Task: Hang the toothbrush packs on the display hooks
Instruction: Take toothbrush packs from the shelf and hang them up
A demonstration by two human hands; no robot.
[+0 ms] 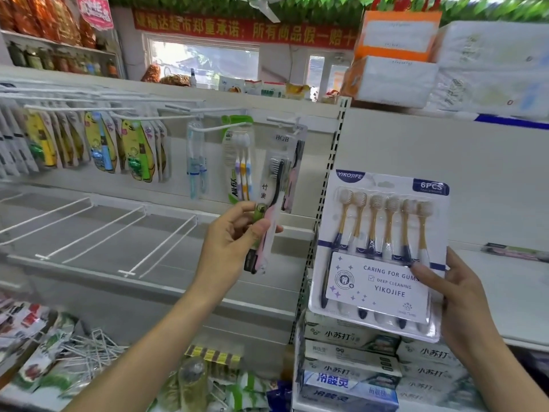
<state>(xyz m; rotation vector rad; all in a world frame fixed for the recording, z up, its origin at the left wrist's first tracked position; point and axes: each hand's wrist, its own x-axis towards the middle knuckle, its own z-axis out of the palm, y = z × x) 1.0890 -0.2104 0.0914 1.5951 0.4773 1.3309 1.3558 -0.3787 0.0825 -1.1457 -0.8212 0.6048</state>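
My left hand [234, 233] grips the lower part of a narrow BQB toothbrush pack [274, 185] with a black and pink brush, held upright below a white display hook [280, 121]. A second BQB pack [295, 173] hangs behind it on that hook. My right hand [454, 292] holds a large YIKOJIFE six-brush pack [377, 248] by its right edge, thumb on the front, in front of the shelf upright. More packs hang to the left: a green three-brush pack [239, 162], a clear blue pack [196, 159] and several yellow-green ones [130, 147].
Long bare white hooks [166, 242] stick out from the lower rail at left. Stacked toothpaste boxes [350, 367] sit below the large pack. Loose wire hooks [95, 349] and packets lie at bottom left. Tissue packs [392, 78] stand on top at right.
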